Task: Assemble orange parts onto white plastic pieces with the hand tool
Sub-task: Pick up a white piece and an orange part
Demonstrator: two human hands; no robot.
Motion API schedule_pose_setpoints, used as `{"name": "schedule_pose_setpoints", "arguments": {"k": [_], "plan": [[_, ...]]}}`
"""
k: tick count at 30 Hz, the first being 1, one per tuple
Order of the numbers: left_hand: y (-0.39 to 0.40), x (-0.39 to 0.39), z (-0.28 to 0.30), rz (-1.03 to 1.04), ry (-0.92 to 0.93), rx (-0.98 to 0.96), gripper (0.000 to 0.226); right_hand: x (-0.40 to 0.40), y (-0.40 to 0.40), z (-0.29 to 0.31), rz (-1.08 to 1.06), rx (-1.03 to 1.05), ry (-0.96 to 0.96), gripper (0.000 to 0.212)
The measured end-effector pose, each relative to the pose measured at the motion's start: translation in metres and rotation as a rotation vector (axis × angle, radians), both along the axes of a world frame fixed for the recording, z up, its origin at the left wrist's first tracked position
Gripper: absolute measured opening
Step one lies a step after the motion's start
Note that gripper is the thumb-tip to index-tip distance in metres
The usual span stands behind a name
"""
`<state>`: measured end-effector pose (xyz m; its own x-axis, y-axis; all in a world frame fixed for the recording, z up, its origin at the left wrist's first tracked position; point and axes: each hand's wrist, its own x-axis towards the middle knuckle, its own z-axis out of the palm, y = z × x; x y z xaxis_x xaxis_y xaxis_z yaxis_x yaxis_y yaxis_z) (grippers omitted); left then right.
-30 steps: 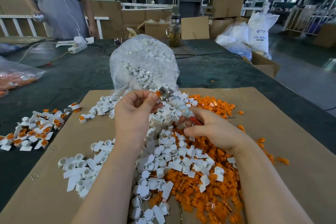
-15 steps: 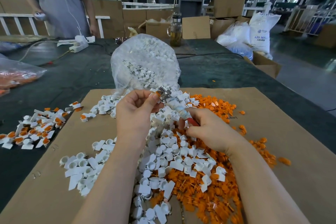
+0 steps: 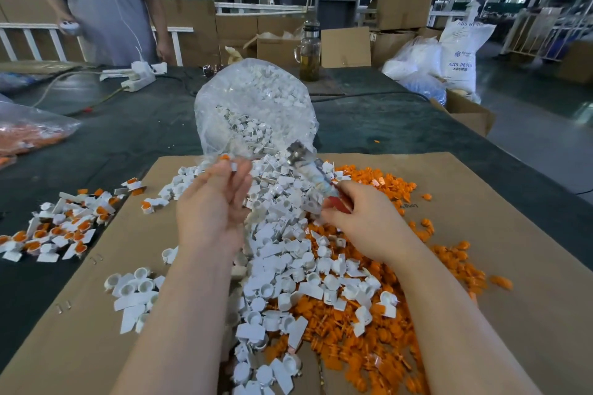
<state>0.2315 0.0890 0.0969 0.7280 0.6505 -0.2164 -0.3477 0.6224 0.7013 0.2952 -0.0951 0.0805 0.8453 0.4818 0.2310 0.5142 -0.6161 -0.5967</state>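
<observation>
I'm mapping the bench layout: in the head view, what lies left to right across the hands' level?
Pile of finished pieces → left hand → hand tool → right hand → orange parts.

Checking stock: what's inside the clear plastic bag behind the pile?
The clear plastic bag holds loose white plastic pieces, spilling from its mouth onto the cardboard sheet. Its crinkled film blurs the contents farther back.

White plastic pieces [image 3: 288, 269] are spilling pale across plain brown cardboard [image 3: 481, 234], bright orange parts [image 3: 369, 340] glowing beside them, dark green counter [image 3: 128, 138] showing around, red-handled hand tool [image 3: 316, 181] flashing silver.
</observation>
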Motion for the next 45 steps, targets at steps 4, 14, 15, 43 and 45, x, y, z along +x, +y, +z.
{"name": "schedule_pose_setpoints", "arguments": {"k": [4,14,15,43,45], "plan": [[0.024,-0.008,0.001,0.213,-0.015,-0.307,0.007,0.007,-0.006,-0.004,-0.230,0.012,-0.070,0.030],[0.055,-0.020,-0.008,0.476,-0.208,-0.568,0.036,0.018,-0.018,-0.012,-0.468,-0.189,0.055,0.015],[0.055,-0.021,-0.008,0.471,-0.213,-0.556,0.037,0.018,-0.018,-0.012,-0.474,-0.193,0.063,0.014],[-0.004,0.000,-0.017,-0.345,0.555,1.304,0.008,0.015,-0.001,-0.020,-0.297,-0.271,-0.064,0.011],[-0.003,0.001,-0.018,-0.312,0.560,1.286,0.010,0.014,-0.002,-0.019,-0.309,-0.256,-0.073,0.014]]}}
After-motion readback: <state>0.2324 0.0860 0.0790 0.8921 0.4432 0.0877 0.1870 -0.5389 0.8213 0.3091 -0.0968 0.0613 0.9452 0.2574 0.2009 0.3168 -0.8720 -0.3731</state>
